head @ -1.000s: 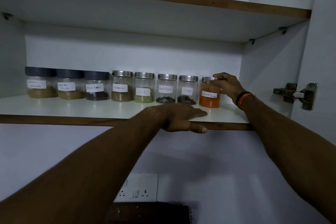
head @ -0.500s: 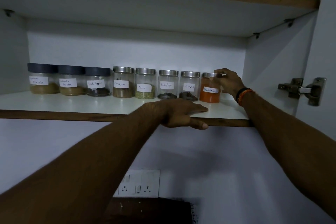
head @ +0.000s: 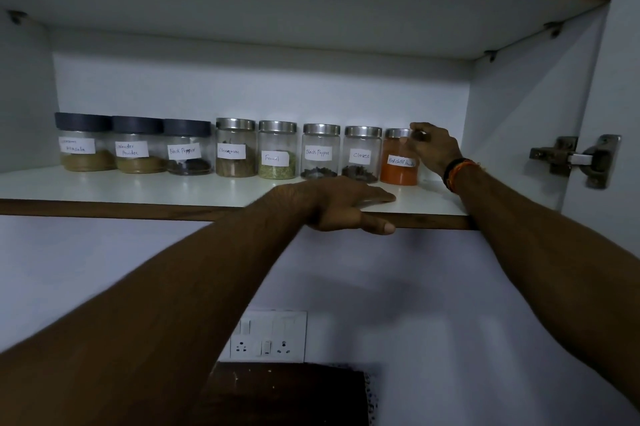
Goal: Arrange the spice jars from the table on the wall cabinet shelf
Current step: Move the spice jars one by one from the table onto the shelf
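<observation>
Glass jars line the back of the shelf [head: 138,190] with labels facing out so each reads at a glance: three dark-lidded ones at the left, then steel-lidded cinnamon, fennel, black pepper and cloves [head: 361,158]. Left hand [head: 341,206] lies flat on the shelf edge, fingers straight and together, thumb under the lip, likely as a brace for the reach. Right hand [head: 434,147] pinches the chilli jar [head: 399,162] near its lid, seemingly seating it beside cloves to close the row
</observation>
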